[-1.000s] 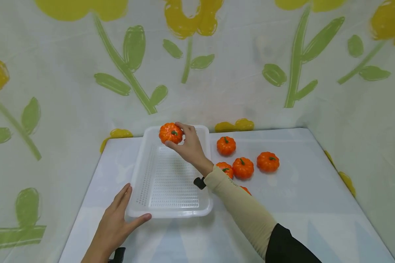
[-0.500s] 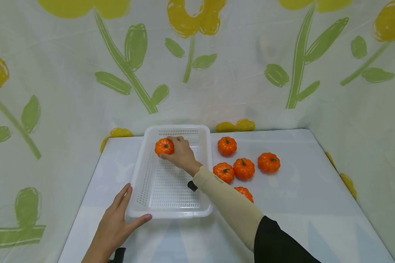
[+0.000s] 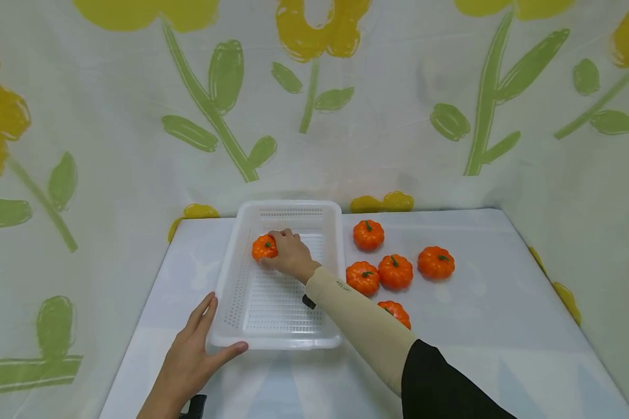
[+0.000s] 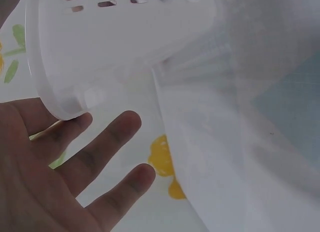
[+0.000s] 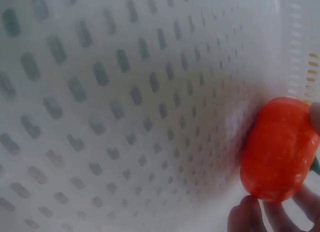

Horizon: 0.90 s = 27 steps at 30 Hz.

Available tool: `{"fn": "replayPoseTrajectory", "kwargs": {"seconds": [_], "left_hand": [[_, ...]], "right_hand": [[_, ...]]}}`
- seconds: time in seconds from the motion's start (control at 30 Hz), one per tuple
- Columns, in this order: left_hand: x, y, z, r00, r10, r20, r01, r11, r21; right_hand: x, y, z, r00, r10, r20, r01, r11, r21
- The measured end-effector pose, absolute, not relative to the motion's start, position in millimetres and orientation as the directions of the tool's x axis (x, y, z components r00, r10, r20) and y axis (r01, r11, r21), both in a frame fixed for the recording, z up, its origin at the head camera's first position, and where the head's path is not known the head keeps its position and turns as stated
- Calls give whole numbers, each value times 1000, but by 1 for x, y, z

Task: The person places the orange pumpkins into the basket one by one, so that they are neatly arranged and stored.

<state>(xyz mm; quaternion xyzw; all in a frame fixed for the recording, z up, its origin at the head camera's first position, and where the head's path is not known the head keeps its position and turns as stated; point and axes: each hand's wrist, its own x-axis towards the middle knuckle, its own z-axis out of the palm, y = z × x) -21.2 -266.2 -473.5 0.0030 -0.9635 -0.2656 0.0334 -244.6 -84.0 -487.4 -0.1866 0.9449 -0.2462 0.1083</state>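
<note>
A small orange pumpkin (image 3: 264,247) with a green stem is in my right hand (image 3: 292,256), thumb and fingers around it. The hand is down inside a white perforated plastic basket (image 3: 236,279), toward its left side. In the right wrist view the pumpkin (image 5: 280,149) sits close over the basket's holed floor (image 5: 145,92). My left hand (image 3: 191,349) is spread at the basket's front left corner. Seen from the left wrist, its fingers (image 4: 100,147) are extended and apart, with one right at the basket's rim (image 4: 35,57).
Several more orange pumpkins lie on the white table (image 3: 482,308) right of the basket. Closest to the basket is one pumpkin (image 3: 363,278), and another pumpkin (image 3: 395,314) is partly behind my right sleeve (image 3: 361,326). A flower-printed backdrop (image 3: 377,134) rises behind the table.
My right hand has brought the pumpkin from over the basket's far edge down and nearer, into the basket. My left hand has stayed at the corner; the view has shifted slightly.
</note>
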Motion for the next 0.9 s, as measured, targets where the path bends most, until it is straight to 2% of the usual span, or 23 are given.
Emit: {"fn": "replayPoseTrajectory", "kwargs": {"seconds": [0.5,0.9], "left_hand": [[-24,-259,-472,-999,-38,8,-28,858,514],[-22,-265,-471,-999,-33,0,-28,860,510]], "right_hand": [[-251,-76,-489,-910,-384,-155,-259,820,-511],[-254,-52,-436,-876,-472,-96,-347,756,-554]]}}
